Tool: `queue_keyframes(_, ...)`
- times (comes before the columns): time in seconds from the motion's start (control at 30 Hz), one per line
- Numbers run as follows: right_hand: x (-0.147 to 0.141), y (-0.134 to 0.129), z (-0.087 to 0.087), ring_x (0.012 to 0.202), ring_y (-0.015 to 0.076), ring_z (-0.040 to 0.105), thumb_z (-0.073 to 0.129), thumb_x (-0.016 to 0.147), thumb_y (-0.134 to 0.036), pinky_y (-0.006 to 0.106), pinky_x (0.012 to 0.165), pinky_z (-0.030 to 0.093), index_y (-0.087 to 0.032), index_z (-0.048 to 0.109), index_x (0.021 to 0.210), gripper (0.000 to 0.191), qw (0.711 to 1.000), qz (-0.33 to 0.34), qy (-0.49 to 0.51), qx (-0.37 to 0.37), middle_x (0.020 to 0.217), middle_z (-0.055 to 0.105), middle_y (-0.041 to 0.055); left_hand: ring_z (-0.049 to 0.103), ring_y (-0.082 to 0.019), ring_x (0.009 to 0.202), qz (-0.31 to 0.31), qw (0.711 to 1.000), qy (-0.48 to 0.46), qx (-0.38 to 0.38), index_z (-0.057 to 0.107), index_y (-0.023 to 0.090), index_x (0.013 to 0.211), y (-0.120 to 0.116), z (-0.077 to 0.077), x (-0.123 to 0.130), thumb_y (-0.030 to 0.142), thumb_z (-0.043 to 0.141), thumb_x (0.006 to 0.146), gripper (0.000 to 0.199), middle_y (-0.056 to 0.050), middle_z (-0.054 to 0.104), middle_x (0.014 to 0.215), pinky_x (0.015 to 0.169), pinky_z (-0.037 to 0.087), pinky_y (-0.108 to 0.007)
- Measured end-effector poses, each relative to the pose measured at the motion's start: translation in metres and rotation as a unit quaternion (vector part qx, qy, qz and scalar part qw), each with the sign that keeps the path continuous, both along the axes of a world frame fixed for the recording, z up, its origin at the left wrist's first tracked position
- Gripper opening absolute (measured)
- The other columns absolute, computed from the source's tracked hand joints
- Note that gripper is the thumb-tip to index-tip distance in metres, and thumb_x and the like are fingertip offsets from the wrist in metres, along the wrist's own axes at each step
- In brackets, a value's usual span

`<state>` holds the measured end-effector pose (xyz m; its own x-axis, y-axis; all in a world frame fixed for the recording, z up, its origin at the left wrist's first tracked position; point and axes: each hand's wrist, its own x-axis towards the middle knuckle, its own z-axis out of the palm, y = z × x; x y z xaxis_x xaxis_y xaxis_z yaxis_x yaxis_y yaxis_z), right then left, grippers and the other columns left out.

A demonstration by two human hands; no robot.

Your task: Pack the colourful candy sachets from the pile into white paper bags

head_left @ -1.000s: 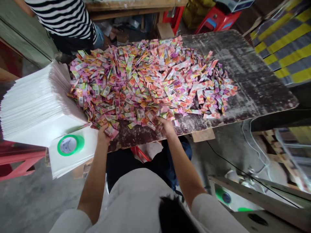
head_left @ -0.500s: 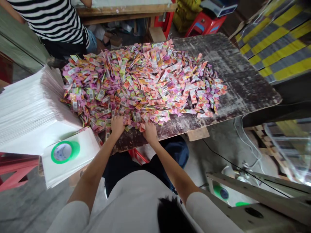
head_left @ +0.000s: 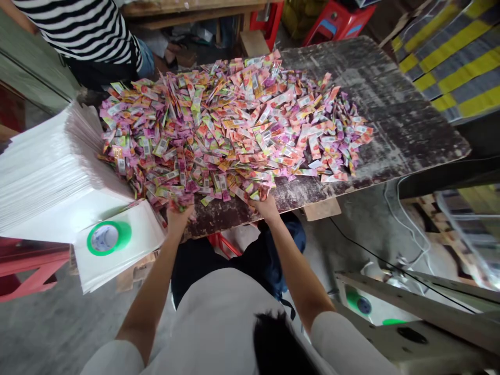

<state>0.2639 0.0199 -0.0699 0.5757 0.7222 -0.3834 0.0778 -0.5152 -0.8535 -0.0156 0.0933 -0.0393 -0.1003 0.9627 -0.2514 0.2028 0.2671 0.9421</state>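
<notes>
A wide heap of small printed packets [head_left: 234, 125] in pink, orange, green and purple covers much of the dark worn tabletop [head_left: 414, 114]. At the heap's near left edge, my left hand [head_left: 179, 214] is closed around some packets, slightly blurred. My right hand [head_left: 266, 206] grips a few packets at the near edge, farther right. Between my hands, several packets lie loose and bare tabletop shows. Parts of my fingers are hidden by the packets.
Left of the heap stands a thick stack of white sheets [head_left: 42, 172]. A green tape roll [head_left: 104, 238] lies on a smaller white stack [head_left: 133, 260]. A person in a striped top [head_left: 82, 31] is at the far left. A red stool [head_left: 332, 23] stands behind the table.
My hands have moved apart: the left slightly left and toward me, the right to the right, both with packets. More bare tabletop shows between them. The view has shifted slightly.
</notes>
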Motion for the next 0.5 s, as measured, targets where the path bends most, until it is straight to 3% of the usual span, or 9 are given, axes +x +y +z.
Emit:
queue_keyframes(0.1,-0.011,0.012,0.005,0.087,0.0243,0.062,0.069,0.059,-0.022,0.034,0.076,0.048,-0.017,0.065,0.085,0.027,0.973,0.117,-0.191,-0.055,0.094,0.067,0.0076,0.065,-0.023,0.085,-0.152,0.97,0.187,0.034,0.059,0.019,0.086,-0.005,-0.008,0.028,0.012,0.071,0.061,0.029,-0.006,0.066,0.089,0.081,0.051,-0.035)
queue_keyframes(0.2,-0.036,0.013,0.002,0.108,0.0286,0.055,0.064,0.065,-0.013,0.036,0.087,0.045,-0.017,0.065,0.103,0.037,0.926,0.196,-0.317,-0.054,0.121,0.061,0.0135,0.064,-0.027,0.098,-0.233,0.897,0.373,0.042,0.056,0.018,0.096,-0.012,-0.018,0.056,0.009,0.064,0.067,0.031,-0.013,0.062,0.108,0.085,0.05,-0.037)
queue_keyframes(0.3,-0.056,0.0,-0.007,0.106,0.0305,0.051,0.057,0.073,-0.014,0.039,0.085,0.043,-0.016,0.063,0.102,0.029,0.895,0.216,-0.381,-0.087,0.112,0.061,0.0155,0.063,-0.03,0.102,-0.278,0.838,0.468,0.048,0.054,0.016,0.104,-0.023,-0.021,0.063,0.012,0.058,0.076,0.028,-0.017,0.06,0.111,0.085,0.049,-0.039)
queue_keyframes(0.37,-0.058,-0.011,-0.012,0.1,0.0292,0.052,0.056,0.074,-0.015,0.038,0.084,0.042,-0.015,0.062,0.095,0.022,0.89,0.224,-0.387,-0.089,0.103,0.061,0.0151,0.063,-0.03,0.102,-0.304,0.814,0.492,0.049,0.053,0.016,0.104,-0.033,-0.021,0.054,0.014,0.057,0.078,0.026,-0.016,0.061,0.109,0.086,0.048,-0.039)
queue_keyframes(0.5,-0.041,-0.025,-0.02,0.093,0.0256,0.055,0.058,0.069,-0.017,0.035,0.084,0.044,-0.017,0.061,0.092,0.023,0.924,0.211,-0.317,-0.043,0.092,0.062,0.0107,0.061,-0.029,0.109,-0.319,0.814,0.483,0.051,0.053,0.019,0.107,-0.05,-0.018,0.028,0.02,0.054,0.083,0.023,-0.015,0.059,0.116,0.087,0.049,-0.038)
